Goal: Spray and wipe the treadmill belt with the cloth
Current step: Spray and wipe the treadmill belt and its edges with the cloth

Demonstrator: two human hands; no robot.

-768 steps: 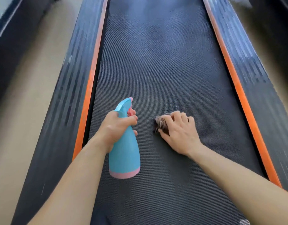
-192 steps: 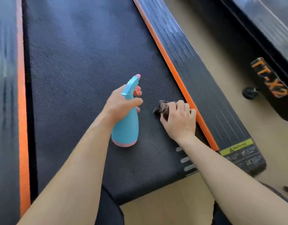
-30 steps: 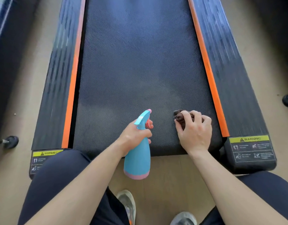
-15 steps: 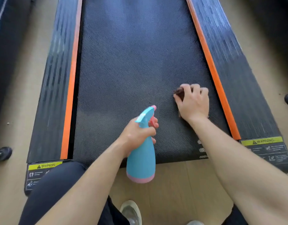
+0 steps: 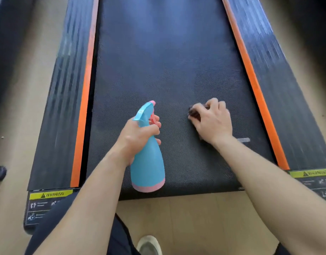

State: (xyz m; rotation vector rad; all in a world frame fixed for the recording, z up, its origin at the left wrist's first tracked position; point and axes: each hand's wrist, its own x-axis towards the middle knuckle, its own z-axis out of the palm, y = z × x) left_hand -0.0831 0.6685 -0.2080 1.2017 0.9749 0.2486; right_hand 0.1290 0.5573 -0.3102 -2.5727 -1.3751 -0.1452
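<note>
Wiping the black textured treadmill belt (image 5: pixel 158 70)

Right hand (image 5: pixel 212 124) fingers curl over the dark brown crumpled cloth (image 5: pixel 194 113), which shows at their tips; left hand (image 5: pixel 138 137) grips the light-blue plastic spray bottle (image 5: pixel 148 162).

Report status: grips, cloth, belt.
Left grip holds light-blue plastic spray bottle, nozzle forward. Right grip presses dark crumpled cloth onto black textured treadmill belt. Belt ahead unobstructed.
</note>
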